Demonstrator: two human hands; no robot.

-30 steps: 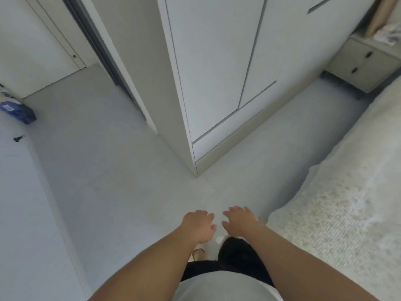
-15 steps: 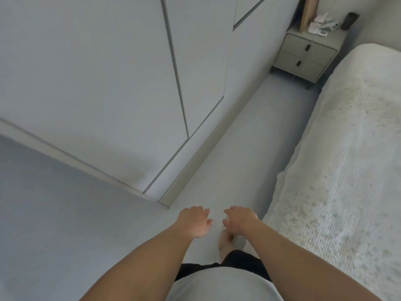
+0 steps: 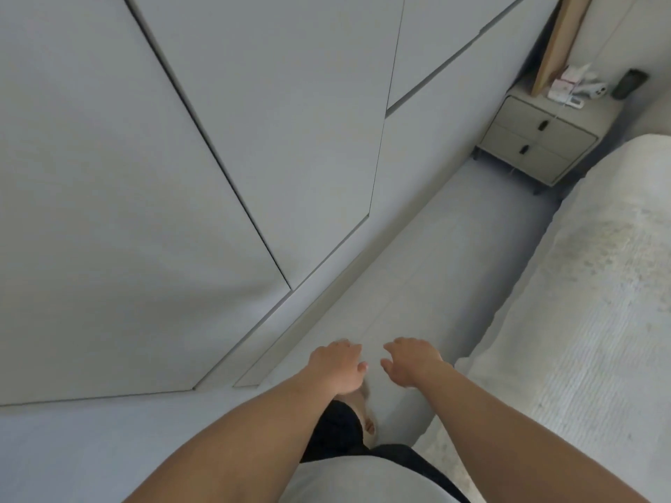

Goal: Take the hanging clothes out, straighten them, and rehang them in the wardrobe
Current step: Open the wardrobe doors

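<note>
Wardrobe (image 3: 225, 147) is filling more of the view than half a second ago, its closed doors now looming at left and the nightstand (image 3: 537, 147) sitting lower in the far corner. Its long front is running along the floor strip (image 3: 454, 255) toward that corner, facing the bed (image 3: 588, 303). Left hand (image 3: 337, 364) and right hand (image 3: 412, 363) are hovering side by side, fingers loosely bent, holding nothing; hanging clothes are hidden behind the doors

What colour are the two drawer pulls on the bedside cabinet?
Dark, near black, on pale beige-grey drawer fronts of the bedside cabinet; seen in the head view.
</note>
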